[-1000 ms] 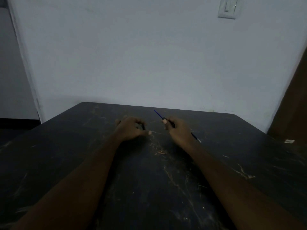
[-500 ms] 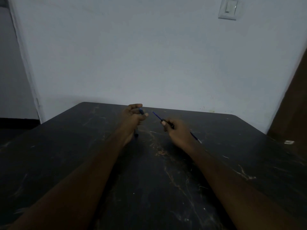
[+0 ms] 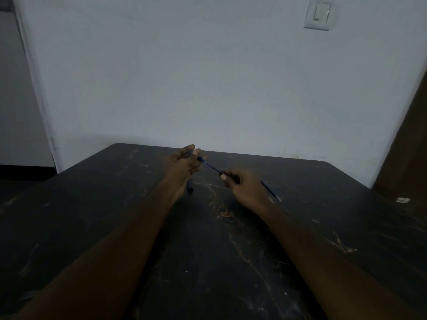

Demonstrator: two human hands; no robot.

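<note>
My right hand (image 3: 245, 188) pinches a thin blue pen refill (image 3: 212, 166) near its middle; its pale tail end sticks out behind the hand toward the right. My left hand (image 3: 184, 163) is raised above the dark table (image 3: 208, 250) and grips a small blue pen part (image 3: 201, 158) at its fingertips. The refill's front tip meets that part. A dark blue piece (image 3: 190, 186) shows just below my left hand, by the wrist; I cannot tell whether the hand holds it or it stands on the table.
The table's far edge runs along a pale wall with a light switch (image 3: 318, 15) at the upper right. A small white scrap (image 3: 402, 200) lies near the right edge, beside a brown door.
My left hand rose off the table with the small blue part and moved right toward the refill. The refill's tip now meets that part. My right hand stayed almost in place.
</note>
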